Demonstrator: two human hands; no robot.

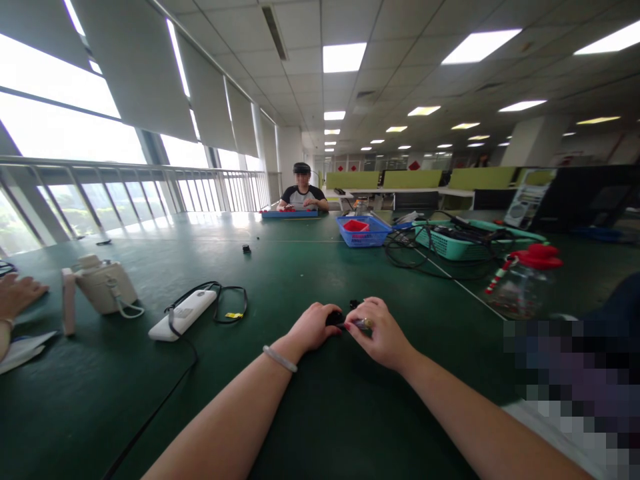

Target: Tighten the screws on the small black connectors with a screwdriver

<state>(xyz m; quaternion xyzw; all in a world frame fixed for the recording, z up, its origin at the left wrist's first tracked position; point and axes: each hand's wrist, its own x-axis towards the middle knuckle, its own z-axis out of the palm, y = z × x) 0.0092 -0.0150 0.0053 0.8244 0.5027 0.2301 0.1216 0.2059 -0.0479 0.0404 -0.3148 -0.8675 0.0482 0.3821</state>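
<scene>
My left hand (pixel 314 327) and my right hand (pixel 379 333) meet over the green table (pixel 320 413), near its middle. Both are closed in a pinch on a small black part (pixel 335 318) held between them. A thin piece, too small to name, sticks out from the right fingers. A pale bracelet sits on my left wrist. Another tiny black piece (pixel 355 304) lies just behind the hands.
A white power strip (pixel 184 313) with a black cable lies to the left, beside a cream device (pixel 105 285). Another person's hand (pixel 17 293) rests at the far left. A blue basket (pixel 363 231), a teal basket of cables (pixel 463 243) and a red-capped bottle (pixel 523 280) stand to the right. A person sits at the far end.
</scene>
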